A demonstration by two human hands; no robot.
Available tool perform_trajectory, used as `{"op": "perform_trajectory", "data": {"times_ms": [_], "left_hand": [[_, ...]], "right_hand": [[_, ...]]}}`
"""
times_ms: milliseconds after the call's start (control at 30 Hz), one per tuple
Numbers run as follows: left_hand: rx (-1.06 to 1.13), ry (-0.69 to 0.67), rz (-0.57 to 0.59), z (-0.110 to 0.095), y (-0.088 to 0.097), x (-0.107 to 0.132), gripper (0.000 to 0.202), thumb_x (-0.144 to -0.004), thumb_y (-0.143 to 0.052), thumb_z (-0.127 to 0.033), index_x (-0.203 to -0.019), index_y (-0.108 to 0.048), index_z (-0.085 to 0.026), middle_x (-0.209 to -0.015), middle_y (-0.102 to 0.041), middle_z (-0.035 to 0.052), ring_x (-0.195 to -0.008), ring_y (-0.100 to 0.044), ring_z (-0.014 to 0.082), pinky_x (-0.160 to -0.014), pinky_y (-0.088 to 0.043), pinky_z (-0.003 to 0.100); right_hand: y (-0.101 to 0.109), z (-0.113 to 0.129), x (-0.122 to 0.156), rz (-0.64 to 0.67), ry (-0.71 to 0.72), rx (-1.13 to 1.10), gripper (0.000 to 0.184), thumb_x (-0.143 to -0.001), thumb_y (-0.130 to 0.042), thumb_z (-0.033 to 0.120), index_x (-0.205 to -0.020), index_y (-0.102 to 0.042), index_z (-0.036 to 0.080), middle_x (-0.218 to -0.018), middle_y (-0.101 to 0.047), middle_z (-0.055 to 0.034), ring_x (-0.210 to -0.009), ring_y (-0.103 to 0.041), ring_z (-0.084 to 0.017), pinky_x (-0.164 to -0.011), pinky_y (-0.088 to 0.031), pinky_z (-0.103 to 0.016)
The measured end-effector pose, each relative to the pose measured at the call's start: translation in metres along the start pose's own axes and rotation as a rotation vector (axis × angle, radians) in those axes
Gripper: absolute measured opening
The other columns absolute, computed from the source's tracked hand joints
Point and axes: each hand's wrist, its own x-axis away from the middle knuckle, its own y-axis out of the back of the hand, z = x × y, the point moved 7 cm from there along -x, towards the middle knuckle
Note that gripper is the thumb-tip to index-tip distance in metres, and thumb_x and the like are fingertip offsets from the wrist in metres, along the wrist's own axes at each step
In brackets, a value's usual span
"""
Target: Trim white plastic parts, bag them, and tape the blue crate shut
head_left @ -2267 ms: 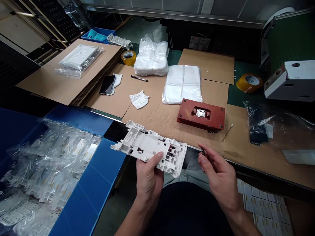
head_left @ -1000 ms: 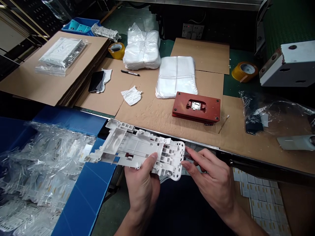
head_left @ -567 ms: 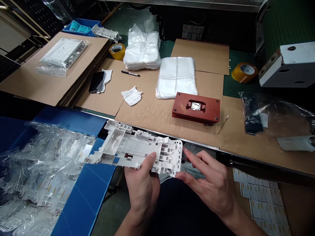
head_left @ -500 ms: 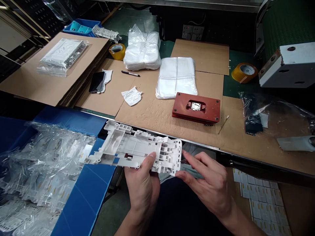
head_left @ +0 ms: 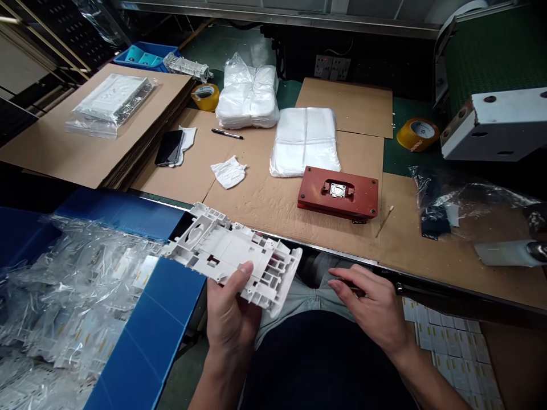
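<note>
My left hand [head_left: 231, 316] grips a long white moulded plastic frame [head_left: 231, 256] from below, thumb on its near edge, holding it tilted over my lap at the bench's front edge. My right hand [head_left: 371, 307] hovers to the right of the frame, apart from it. Its fingers are pinched round a small thin dark tool [head_left: 354, 288] that I can barely make out. A red fixture block [head_left: 338, 193] with a metal insert lies on the cardboard just beyond both hands.
A blue bin [head_left: 141, 341] of bagged white parts stands at my left. The cardboard-covered bench carries two stacks of plastic bags [head_left: 305, 139], two tape rolls [head_left: 416, 135], a phone [head_left: 170, 147], a pen [head_left: 227, 134], a crumpled cloth [head_left: 229, 171] and a swab [head_left: 384, 221]. A white machine housing [head_left: 496, 122] is at right.
My right hand had its tool at the frame's right end; it has now drawn back to the right. My left hand has shifted the frame left and tilted it.
</note>
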Motion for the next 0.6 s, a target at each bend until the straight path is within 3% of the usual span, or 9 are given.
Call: {"op": "perform_trajectory", "data": {"times_ms": [133, 267, 367, 433, 533, 600], "left_hand": [[0.09, 0.112, 0.171, -0.003, -0.01, 0.0, 0.068, -0.075, -0.075, -0.025, -0.14, -0.056, -0.026, -0.136, -0.066, 0.0123, -0.133, -0.056, 0.0386, -0.11, -0.049, 0.054], [0.127, 0.269, 0.275, 0.0, -0.016, 0.002, 0.07, -0.078, -0.065, -0.061, -0.134, -0.062, -0.021, -0.141, -0.061, 0.0177, -0.137, -0.049, 0.0454, -0.108, -0.046, 0.062], [0.139, 0.473, 0.295, 0.014, -0.014, 0.008, 0.065, -0.083, -0.055, -0.068, -0.127, -0.068, -0.022, -0.135, -0.065, 0.0177, -0.136, -0.052, 0.0439, -0.108, -0.046, 0.062], [0.14, 0.651, 0.361, 0.026, -0.015, 0.019, 0.064, -0.082, -0.059, -0.067, -0.123, -0.07, -0.019, -0.127, -0.069, 0.02, -0.131, -0.057, 0.0432, -0.108, -0.047, 0.059], [0.092, 0.885, 0.525, 0.039, -0.023, 0.043, 0.078, -0.071, -0.07, -0.074, -0.119, -0.072, -0.012, -0.116, -0.073, 0.0247, -0.118, -0.066, 0.0445, -0.099, -0.054, 0.057], [0.028, 0.774, 0.491, 0.037, -0.023, 0.044, 0.073, -0.069, -0.075, -0.073, -0.111, -0.074, -0.013, -0.101, -0.077, 0.0229, -0.1, -0.073, 0.045, -0.084, -0.059, 0.059]], "right_hand": [[0.001, -0.014, 0.0, 0.038, 0.002, 0.197, 0.028, -0.089, -0.072, 0.047, -0.099, -0.074, 0.021, -0.083, -0.07, -0.0032, -0.068, -0.064, -0.015, -0.061, -0.05, -0.026], [0.002, -0.023, -0.001, 0.192, 0.114, 0.511, 0.042, -0.097, -0.06, 0.046, -0.128, -0.065, 0.018, -0.091, -0.068, -0.0072, -0.08, -0.067, -0.023, -0.069, -0.053, -0.033], [0.014, -0.022, -0.008, 0.337, 0.194, 0.581, 0.044, -0.103, -0.048, 0.035, -0.143, -0.053, 0.018, -0.095, -0.066, -0.0081, -0.082, -0.065, -0.023, -0.07, -0.053, -0.034], [0.032, -0.012, -0.02, 0.342, 0.255, 0.578, 0.041, -0.105, -0.043, 0.03, -0.143, -0.053, 0.018, -0.091, -0.064, -0.0071, -0.078, -0.062, -0.021, -0.07, -0.05, -0.034], [0.06, 0.017, -0.045, 0.261, 0.383, 0.583, 0.041, -0.105, -0.043, 0.027, -0.144, -0.053, 0.017, -0.085, -0.06, -0.0055, -0.073, -0.056, -0.019, -0.067, -0.045, -0.034], [0.068, 0.038, -0.06, 0.268, 0.489, 0.586, 0.042, -0.105, -0.045, 0.025, -0.145, -0.053, 0.018, -0.086, -0.061, -0.0057, -0.074, -0.055, -0.019, -0.067, -0.044, -0.034]]}}
